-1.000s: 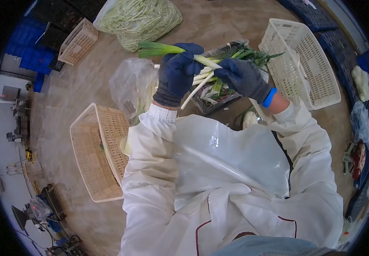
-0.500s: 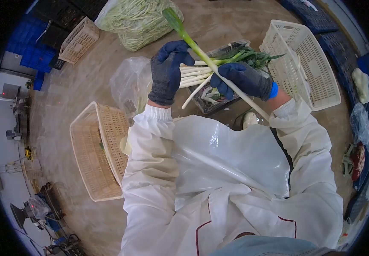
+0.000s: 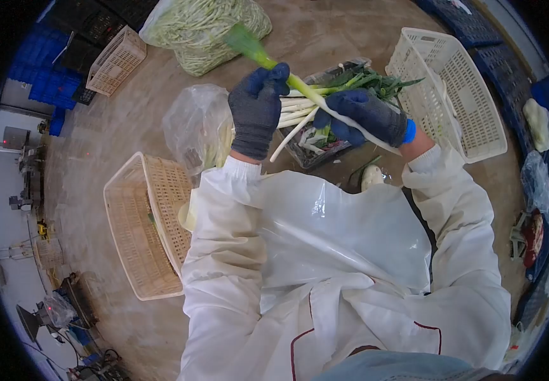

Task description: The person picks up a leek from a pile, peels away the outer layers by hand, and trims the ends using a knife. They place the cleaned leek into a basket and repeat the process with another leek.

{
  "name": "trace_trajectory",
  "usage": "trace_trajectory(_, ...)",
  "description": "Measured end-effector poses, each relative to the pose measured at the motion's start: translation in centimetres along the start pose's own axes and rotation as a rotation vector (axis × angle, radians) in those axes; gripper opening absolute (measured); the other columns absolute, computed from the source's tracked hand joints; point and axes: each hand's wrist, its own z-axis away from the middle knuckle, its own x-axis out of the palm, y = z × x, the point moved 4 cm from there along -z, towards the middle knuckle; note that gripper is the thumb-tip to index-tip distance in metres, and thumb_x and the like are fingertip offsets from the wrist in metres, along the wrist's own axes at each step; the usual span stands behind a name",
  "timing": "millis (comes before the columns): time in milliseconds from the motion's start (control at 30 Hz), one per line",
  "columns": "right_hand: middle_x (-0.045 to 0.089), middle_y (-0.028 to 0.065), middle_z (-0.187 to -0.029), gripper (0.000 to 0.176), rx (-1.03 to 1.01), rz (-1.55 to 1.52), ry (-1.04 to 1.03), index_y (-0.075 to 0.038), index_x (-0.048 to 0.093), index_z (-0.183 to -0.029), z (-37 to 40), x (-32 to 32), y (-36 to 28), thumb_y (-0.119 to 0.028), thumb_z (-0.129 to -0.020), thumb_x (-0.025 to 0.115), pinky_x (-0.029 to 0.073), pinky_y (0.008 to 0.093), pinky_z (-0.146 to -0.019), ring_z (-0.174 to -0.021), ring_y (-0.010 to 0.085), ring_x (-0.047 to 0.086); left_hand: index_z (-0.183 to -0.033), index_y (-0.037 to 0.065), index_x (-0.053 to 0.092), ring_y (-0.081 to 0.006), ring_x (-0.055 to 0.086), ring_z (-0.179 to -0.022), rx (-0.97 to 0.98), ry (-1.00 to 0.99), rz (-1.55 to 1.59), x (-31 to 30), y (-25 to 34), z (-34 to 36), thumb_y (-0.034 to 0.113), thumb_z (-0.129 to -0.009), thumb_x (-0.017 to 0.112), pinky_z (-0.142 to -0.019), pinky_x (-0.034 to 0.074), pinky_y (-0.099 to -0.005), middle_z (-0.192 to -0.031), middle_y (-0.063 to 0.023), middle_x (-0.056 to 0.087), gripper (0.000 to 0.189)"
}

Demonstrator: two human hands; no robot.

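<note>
A long leek slants across the head view, its green top up at the left and its white stem down at the right. My left hand, in a dark blue and grey glove, pinches it just below the green leaves. Gloved the same way, my right hand is closed round the white stem. Beneath the hands, more leeks lie across a dark crate, white ends to the left and green leaves to the right. Leafy scraps show inside the crate.
A cream basket stands at the left, a white basket at the right. Behind is a clear bag of green stalks. A crumpled plastic bag lies left of the crate. Blue pallets line the right side.
My left hand's fingers have closed on the leek near its leaves. The leek's green top has shifted down and left, and its lower end has risen a little.
</note>
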Motion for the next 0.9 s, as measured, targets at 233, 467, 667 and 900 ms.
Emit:
trace_trajectory(233, 0.062, 0.0049, -0.068, 0.028, -0.135, 0.156, 0.198, -0.005, 0.066, -0.099, -1.7, -1.7, 1.1, -0.028, -0.097, 0.049, 0.047, 0.0219, -0.046, -0.049, 0.0098, 0.057, -0.088, -0.003, 0.066, -0.0104, 0.057, -0.058, 0.135, 0.110, 0.380, -1.7, -0.8, -1.5, 0.014, -0.093, 0.054, -0.055, 0.045, -0.0251, -0.071, -0.0088, 0.064, 0.021)
trace_trajectory(467, 0.063, 0.0029, -0.070, 0.023, -0.303, 0.358, 0.305, -0.007, 0.065, -0.103, -1.8, -1.4, 1.2, -0.026, -0.096, 0.055, 0.047, 0.0248, -0.050, -0.054, 0.0081, 0.057, -0.109, 0.001, 0.064, -0.0090, 0.059, -0.060, 0.190, -0.278, -0.079, 0.9, 0.4, 0.0, 0.019, -0.102, 0.039, -0.061, 0.048, -0.0248, -0.067, -0.0021, 0.060, 0.032)
trace_trajectory(667, 0.062, 0.0051, -0.069, 0.020, -0.452, 0.563, 0.320, -0.008, 0.064, -0.104, -1.6, -0.7, 1.1, -0.023, -0.093, 0.059, 0.048, 0.0270, -0.053, -0.054, 0.0108, 0.058, -0.108, -0.001, 0.065, -0.0084, 0.058, -0.060, 0.341, -0.349, -0.276, 1.4, 0.9, 0.2, 0.014, -0.099, 0.041, -0.060, 0.047, -0.0235, -0.069, -0.0031, 0.061, 0.029)
trace_trajectory(900, 0.063, 0.0052, -0.069, 0.020, -0.356, 0.474, 0.223, -0.006, 0.063, -0.105, -1.7, -1.2, 1.1, -0.021, -0.093, 0.056, 0.047, 0.0275, -0.050, -0.054, 0.0110, 0.059, -0.110, -0.006, 0.063, -0.0087, 0.057, -0.062, 0.181, -0.438, -0.056, 1.3, 0.7, 0.2, 0.012, -0.098, 0.041, -0.063, 0.047, -0.0224, -0.072, -0.0054, 0.063, 0.031)
